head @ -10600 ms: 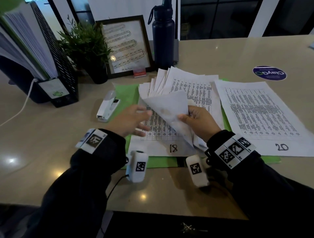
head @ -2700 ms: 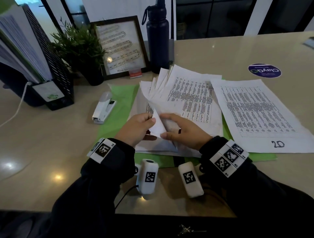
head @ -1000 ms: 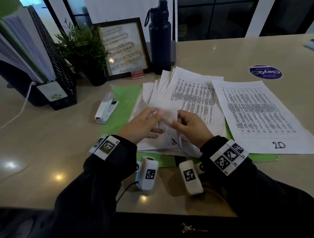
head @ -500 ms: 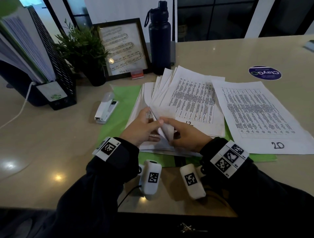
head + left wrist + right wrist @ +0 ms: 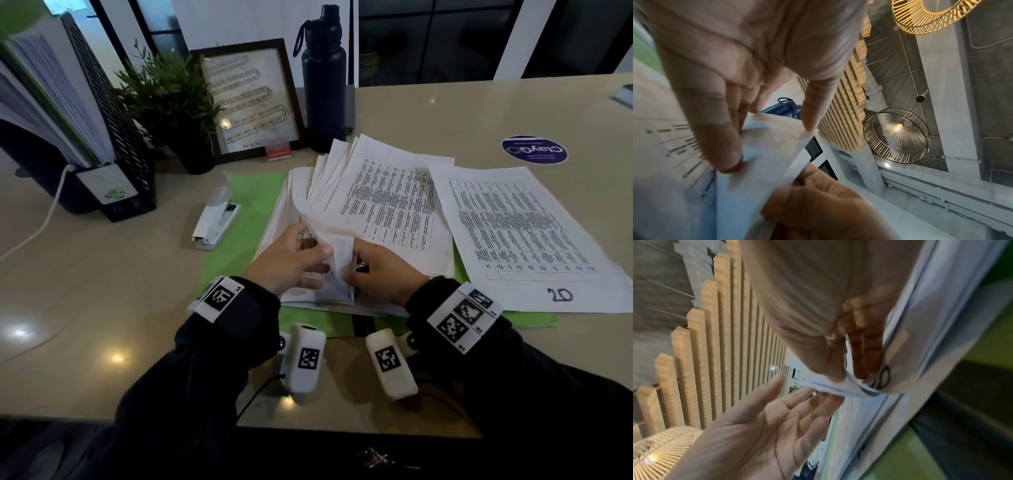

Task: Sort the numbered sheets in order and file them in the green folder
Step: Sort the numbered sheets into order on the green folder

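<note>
An open green folder lies flat on the table under a fanned stack of printed sheets. A single sheet marked 20 lies to its right. Both hands work at the stack's near corner. My right hand pinches a lifted sheet corner between thumb and fingers; a handwritten number shows beside them, partly covered. My left hand is spread, its straight fingers touching the raised sheet.
A white stapler lies on the folder's left edge. Behind stand a dark bottle, a framed picture, a potted plant and a black file rack. A purple sticker sits far right.
Both hands have kept leafing through the near corners; the sheet marked 18 is buried and more sheets are fanned to the right. Sheet 20 has not moved.
</note>
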The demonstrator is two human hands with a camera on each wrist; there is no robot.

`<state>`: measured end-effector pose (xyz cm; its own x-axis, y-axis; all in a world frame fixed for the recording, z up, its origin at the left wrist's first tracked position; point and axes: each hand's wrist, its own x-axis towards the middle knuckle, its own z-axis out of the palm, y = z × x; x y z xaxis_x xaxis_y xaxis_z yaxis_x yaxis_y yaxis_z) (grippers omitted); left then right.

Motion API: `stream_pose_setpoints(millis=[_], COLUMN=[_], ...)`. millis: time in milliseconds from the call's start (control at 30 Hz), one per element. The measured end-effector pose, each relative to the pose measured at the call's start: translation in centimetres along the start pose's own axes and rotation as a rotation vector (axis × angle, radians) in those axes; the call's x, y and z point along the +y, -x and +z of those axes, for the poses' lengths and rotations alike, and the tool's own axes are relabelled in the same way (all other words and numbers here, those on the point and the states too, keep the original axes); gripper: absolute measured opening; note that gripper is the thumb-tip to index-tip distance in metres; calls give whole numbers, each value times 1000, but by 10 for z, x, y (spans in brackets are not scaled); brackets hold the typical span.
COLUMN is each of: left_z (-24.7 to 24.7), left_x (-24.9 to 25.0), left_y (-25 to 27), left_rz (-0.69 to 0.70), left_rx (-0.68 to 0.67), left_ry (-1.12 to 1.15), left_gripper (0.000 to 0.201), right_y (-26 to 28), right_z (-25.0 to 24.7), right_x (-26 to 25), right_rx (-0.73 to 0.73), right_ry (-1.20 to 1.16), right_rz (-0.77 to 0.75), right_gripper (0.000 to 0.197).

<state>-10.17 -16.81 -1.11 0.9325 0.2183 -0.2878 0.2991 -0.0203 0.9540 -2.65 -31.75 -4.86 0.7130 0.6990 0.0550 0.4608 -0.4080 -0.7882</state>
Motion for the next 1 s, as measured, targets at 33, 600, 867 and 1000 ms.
stream_pose_setpoints(millis=[33, 600, 867, 1000], left_z=[0, -21, -22, -17], left_x=[0, -3, -10, -10], left_y=[0, -1, -1, -2], left_rz=[1, 4, -5, 27], left_rx=[6, 96, 100, 129], left_ry=[-9, -363, -420, -395], left_gripper=[53, 20, 26, 19], right_y=[-1, 7, 6, 9], right_z=[1, -5, -4, -1], right_x=[-1, -10, -5, -15], right_rx=[12, 783, 648, 532], right_ry=[9, -724, -738, -849], right_rz=[6, 68, 96, 135], right_gripper=[30, 14, 23, 37])
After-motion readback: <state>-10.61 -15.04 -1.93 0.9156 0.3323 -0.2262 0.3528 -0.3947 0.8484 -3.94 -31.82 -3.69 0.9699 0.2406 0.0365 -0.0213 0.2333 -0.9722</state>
